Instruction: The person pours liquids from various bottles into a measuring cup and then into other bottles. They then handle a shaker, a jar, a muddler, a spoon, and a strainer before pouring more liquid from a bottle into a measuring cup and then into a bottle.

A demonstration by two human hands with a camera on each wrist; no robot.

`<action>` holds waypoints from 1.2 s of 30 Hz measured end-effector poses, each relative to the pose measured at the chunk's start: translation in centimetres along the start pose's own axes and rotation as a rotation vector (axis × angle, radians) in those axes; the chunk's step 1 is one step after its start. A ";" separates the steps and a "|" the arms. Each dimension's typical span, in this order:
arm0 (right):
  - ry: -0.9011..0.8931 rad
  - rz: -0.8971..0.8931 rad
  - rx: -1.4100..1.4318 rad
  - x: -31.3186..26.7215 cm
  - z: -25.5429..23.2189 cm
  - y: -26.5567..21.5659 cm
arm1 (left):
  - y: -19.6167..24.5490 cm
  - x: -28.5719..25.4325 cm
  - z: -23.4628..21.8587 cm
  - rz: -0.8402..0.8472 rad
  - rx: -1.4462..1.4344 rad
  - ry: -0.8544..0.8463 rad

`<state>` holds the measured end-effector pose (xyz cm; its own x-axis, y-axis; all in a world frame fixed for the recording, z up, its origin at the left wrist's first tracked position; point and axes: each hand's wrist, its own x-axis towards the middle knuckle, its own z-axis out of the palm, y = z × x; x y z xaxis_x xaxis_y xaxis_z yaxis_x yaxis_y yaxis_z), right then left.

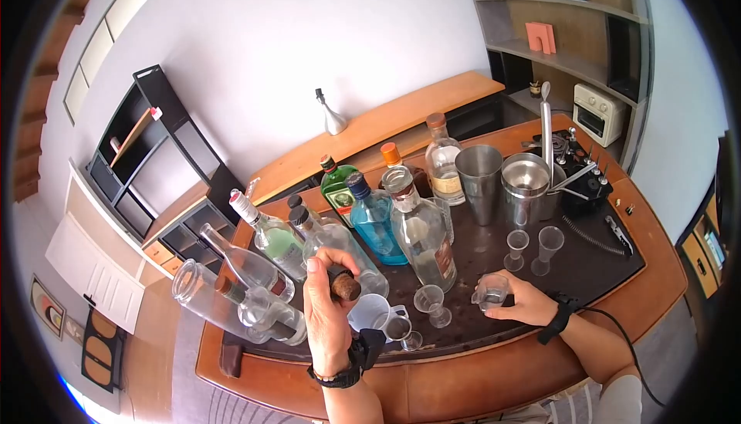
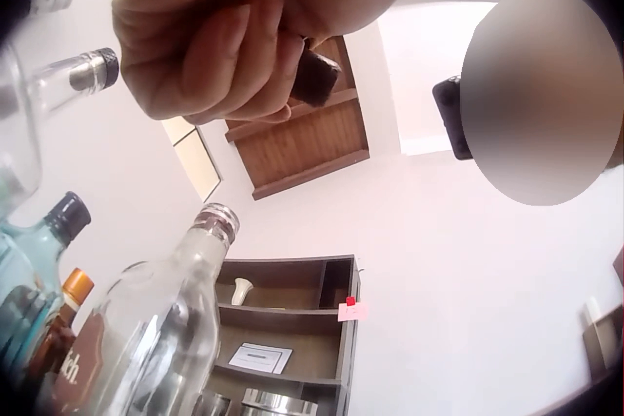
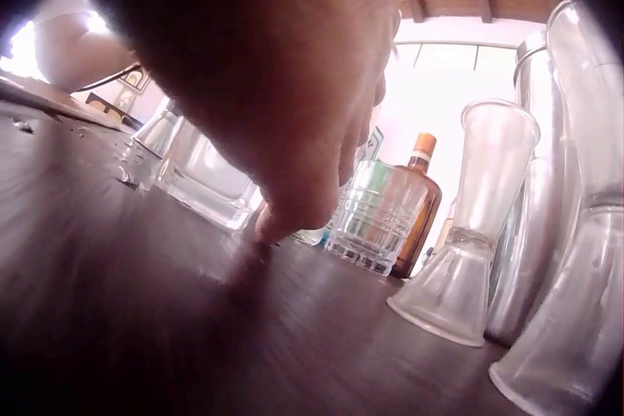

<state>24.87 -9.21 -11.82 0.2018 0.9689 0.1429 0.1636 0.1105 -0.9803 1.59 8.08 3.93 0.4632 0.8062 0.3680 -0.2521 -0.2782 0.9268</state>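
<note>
My left hand (image 1: 327, 322), raised over the near bottles, holds a brown cork stopper (image 1: 345, 287) in curled fingers. In the left wrist view the dark end of the stopper (image 2: 316, 79) sticks out beside the fingers of that hand (image 2: 219, 45). My right hand (image 1: 531, 301) grips a small clear glass (image 1: 492, 291) low at the table's near side. The right wrist view shows this hand (image 3: 292, 94) close to the dark surface, hiding part of what it holds. A clear open-looking bottle (image 1: 423, 240) stands between the hands.
Several bottles, including a blue one (image 1: 377, 223), crowd the left and middle. A clear jug (image 1: 369, 312) and stemmed glass (image 1: 430, 300) stand near the left hand. Metal shakers (image 1: 480, 181), two clear jiggers (image 1: 549, 246) and a coiled cord (image 1: 590, 237) are at the right.
</note>
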 end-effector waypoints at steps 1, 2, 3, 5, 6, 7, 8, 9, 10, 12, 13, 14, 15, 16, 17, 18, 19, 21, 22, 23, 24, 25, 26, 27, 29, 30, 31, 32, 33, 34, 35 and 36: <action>0.003 -0.010 -0.037 -0.1 -0.1 0.0 | -0.1 0.1 0.0 -0.001 -0.010 -0.016; 0.004 -0.020 -0.073 -0.2 -0.2 0.1 | -0.3 0.1 0.0 -0.004 -0.019 -0.031; 0.004 -0.030 -0.109 -0.2 -0.2 0.2 | -0.3 0.1 -0.1 -0.006 -0.027 -0.044; -0.004 -0.019 -0.043 -0.2 -0.1 0.4 | -0.5 0.1 0.0 -0.025 -0.149 -0.099; -0.010 -0.014 -0.009 -0.2 -0.1 0.5 | -0.5 0.0 0.0 -0.035 -0.210 -0.126; -0.012 -0.020 -0.015 -0.2 -0.1 0.5 | -0.3 -0.1 0.3 -0.051 -0.255 -0.129; -0.014 -0.026 -0.022 -0.2 -0.1 0.4 | 0.0 -0.3 0.7 -0.066 -0.300 -0.133; -0.015 -0.031 -0.028 -0.2 -0.1 0.4 | 0.2 -0.3 0.9 -0.083 -0.346 -0.137; -0.016 -0.032 -0.031 -0.2 -0.1 0.4 | 0.0 -0.3 0.7 -0.090 -0.406 -0.186; -0.019 -0.032 -0.035 -0.2 -0.1 0.5 | 0.6 -0.5 1.2 -0.146 -0.462 -0.181; -0.015 -0.025 -0.034 -0.2 -0.1 0.4 | 0.8 -0.6 1.4 -0.175 -0.490 -0.178; -0.011 -0.017 -0.033 -0.2 -0.1 0.3 | 0.7 -0.7 1.4 -0.189 -0.523 -0.196; -0.008 -0.009 -0.032 -0.2 0.0 0.2 | 0.6 -0.6 1.3 -0.198 -0.549 -0.243; -0.008 -0.014 -0.033 -0.2 0.0 0.2 | 0.4 -0.7 1.2 -0.207 -0.575 -0.289; -0.008 -0.019 -0.034 -0.2 0.0 0.2 | 0.2 -0.7 1.1 -0.216 -0.601 -0.334; -0.008 -0.025 -0.034 -0.2 0.0 0.2 | 0.1 -0.7 1.1 -0.233 -0.641 -0.367; -0.007 -0.024 -0.042 -0.2 0.0 0.2 | 0.0 -0.8 1.1 -0.239 -0.651 -0.379; -0.003 -0.024 -0.059 -0.2 0.0 -0.1 | -0.2 -0.9 1.3 -0.253 -0.673 -0.406; -0.011 -0.019 -0.056 -0.2 -0.1 0.0 | -0.1 -0.9 1.5 -0.255 -0.648 -0.410; -0.019 -0.014 -0.052 -0.2 -0.1 0.2 | -0.2 -0.9 1.5 -0.241 -0.626 -0.407; -0.027 -0.009 -0.049 -0.3 -0.2 0.3 | -0.4 -1.0 1.6 -0.227 -0.604 -0.405; -0.029 -0.006 -0.040 -0.2 -0.2 0.5 | -0.6 -1.0 1.6 -0.212 -0.583 -0.403; -0.031 -0.004 -0.032 -0.2 -0.2 0.7 | -0.8 -0.9 1.5 -0.202 -0.592 -0.418; -0.033 -0.001 -0.024 -0.2 -0.2 0.8 | -0.8 -1.0 1.7 -0.186 -0.580 -0.390; -0.020 -0.023 -0.033 -0.2 -0.1 0.8 | -0.6 -1.1 2.2 -0.153 -0.555 -0.332; -0.014 -0.034 -0.037 -0.2 -0.1 0.8 | -0.7 -1.0 2.0 -0.144 -0.571 -0.367; -0.015 -0.034 -0.045 -0.2 -0.1 0.7 | -0.9 -0.9 1.6 -0.133 -0.586 -0.401; -0.017 -0.035 -0.052 -0.2 -0.1 0.7 | -1.0 -0.8 1.4 -0.123 -0.601 -0.436; -0.018 -0.036 -0.059 -0.2 -0.2 0.7 | -1.0 -0.8 1.3 -0.114 -0.591 -0.429; -0.019 -0.035 -0.049 -0.2 -0.2 0.7 | -0.9 -0.7 1.3 -0.105 -0.581 -0.423; -0.018 -0.034 -0.039 -0.2 -0.1 0.7 | -0.9 -0.6 1.3 -0.097 -0.571 -0.417; -0.017 -0.032 -0.029 -0.2 -0.1 0.7 | -0.9 -0.6 1.2 -0.081 -0.572 -0.421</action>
<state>25.07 -9.36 -12.54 0.1796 0.9686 0.1720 0.1975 0.1358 -0.9709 2.59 7.19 2.98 0.7589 0.5110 0.4037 -0.5555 0.1846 0.8107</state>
